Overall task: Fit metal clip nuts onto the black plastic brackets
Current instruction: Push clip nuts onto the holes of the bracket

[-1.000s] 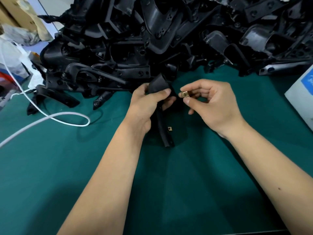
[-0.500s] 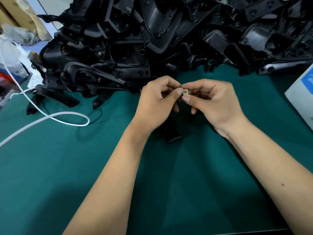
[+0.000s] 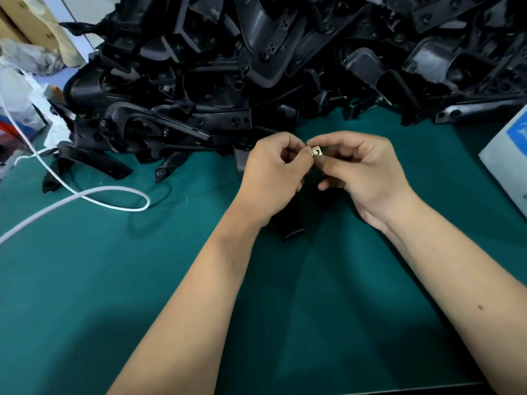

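Note:
A small brass-coloured metal clip nut sits between my two hands above the green mat. My right hand pinches it between thumb and forefinger. My left hand has curled fingers round a black plastic bracket, and its thumb tip touches the clip nut. Most of the bracket is hidden under both hands; its lower end shows below my left wrist and a strip shows left of the hand. Whether the nut sits on the bracket is hidden.
A big heap of black plastic brackets fills the back of the green mat. A white cable loops at the left. A white box stands at the right edge. Bags and cardboard lie at far left.
My left hand rolled over the bracket, hiding its upper part, and closed in on my right hand. The clip nut now sits against my left thumb. Both hands have since hardly moved.

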